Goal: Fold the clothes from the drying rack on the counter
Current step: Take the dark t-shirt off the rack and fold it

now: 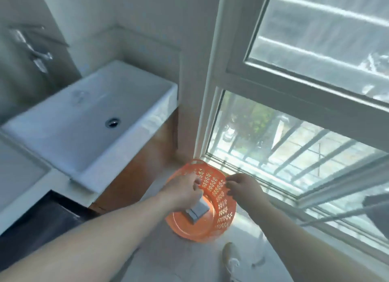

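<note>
1. My left hand (185, 189) reaches down into the orange basket (223, 199), which stands on the pale floor (189, 258) just below the window (294, 155)
2. That hand's fingers are closed on a folded grey-white piece of cloth (196, 211), which hangs from my grip inside the basket, its lower end near or on the basket's bottom; I cannot tell which
3. My right hand (244, 187) is at the basket's far rim on the window side, fingers curled at the perforated wall; the blur keeps me from telling whether they are clamped on the rim or only touching it
4. The basket is tilted, its open mouth turned toward me so the smooth bottom shows
5. To the left a white rectangular sink (147, 121) sits on a wood-coloured cabinet (143, 168), well apart from the basket
6. A light shoe (230, 258) shows on the floor near the basket's near side, under my right forearm
</note>
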{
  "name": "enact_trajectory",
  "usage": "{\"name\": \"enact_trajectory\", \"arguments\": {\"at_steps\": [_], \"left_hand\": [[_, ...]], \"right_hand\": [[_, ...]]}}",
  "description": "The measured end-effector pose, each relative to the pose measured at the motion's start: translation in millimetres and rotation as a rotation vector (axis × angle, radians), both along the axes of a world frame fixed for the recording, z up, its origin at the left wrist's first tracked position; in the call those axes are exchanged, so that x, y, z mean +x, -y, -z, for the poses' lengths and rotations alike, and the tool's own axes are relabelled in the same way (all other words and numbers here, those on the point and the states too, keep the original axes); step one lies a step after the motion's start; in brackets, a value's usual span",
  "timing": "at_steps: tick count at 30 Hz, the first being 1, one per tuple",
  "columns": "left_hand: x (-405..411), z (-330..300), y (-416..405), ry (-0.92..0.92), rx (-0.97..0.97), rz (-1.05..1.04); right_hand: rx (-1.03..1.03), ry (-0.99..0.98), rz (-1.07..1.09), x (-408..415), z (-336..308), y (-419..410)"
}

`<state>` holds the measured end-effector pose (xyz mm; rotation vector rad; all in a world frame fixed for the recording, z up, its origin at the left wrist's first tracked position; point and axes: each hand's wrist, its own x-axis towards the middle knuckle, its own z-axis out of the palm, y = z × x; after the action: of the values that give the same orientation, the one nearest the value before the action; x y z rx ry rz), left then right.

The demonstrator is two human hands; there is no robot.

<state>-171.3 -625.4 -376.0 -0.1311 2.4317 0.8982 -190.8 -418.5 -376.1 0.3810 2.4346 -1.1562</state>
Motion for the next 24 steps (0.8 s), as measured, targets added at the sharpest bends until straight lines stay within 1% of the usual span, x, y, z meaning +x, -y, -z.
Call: {"name": "enact_trajectory", "arguments": {"at_steps": [3, 6, 8, 11, 15, 17, 20, 22, 24], "left_hand": [[-6, -70, -14, -0.115, -0.029, 0.115], [-3, -136, -42, -0.224, -0.014, 0.202], [0, -165, -61, -0.259, 0.036, 0.223], [13, -211, -107, -0.345, 0.051, 0.311], [31, -250, -165, -0.463, 0.040, 0.409], [47, -267, -208, -0.512, 0.035, 0.471], [71, -287, -267, -0.561, 0.052, 0.534], [89, -296, -311, -0.580, 0.073, 0.579], [109, -303, -359, -0.595, 0.108, 0.629]], "right_hand": [[-0.003, -0.104, 0.039, 9, -66, -16], [-0.035, -0.221, 0.128, 31, -128, -46], [-0.030, -0.269, 0.141, 41, -157, -63], [-0.048, -0.377, 0.203, 63, -201, -106], [-0.064, -0.490, 0.244, 94, -239, -157], [-0.061, -0.522, 0.266, 124, -254, -195], [-0.047, -0.536, 0.269, 166, -272, -244], [-0.043, -0.563, 0.310, 196, -284, -282], [0.004, -0.588, 0.356, 230, -294, -323]]}}
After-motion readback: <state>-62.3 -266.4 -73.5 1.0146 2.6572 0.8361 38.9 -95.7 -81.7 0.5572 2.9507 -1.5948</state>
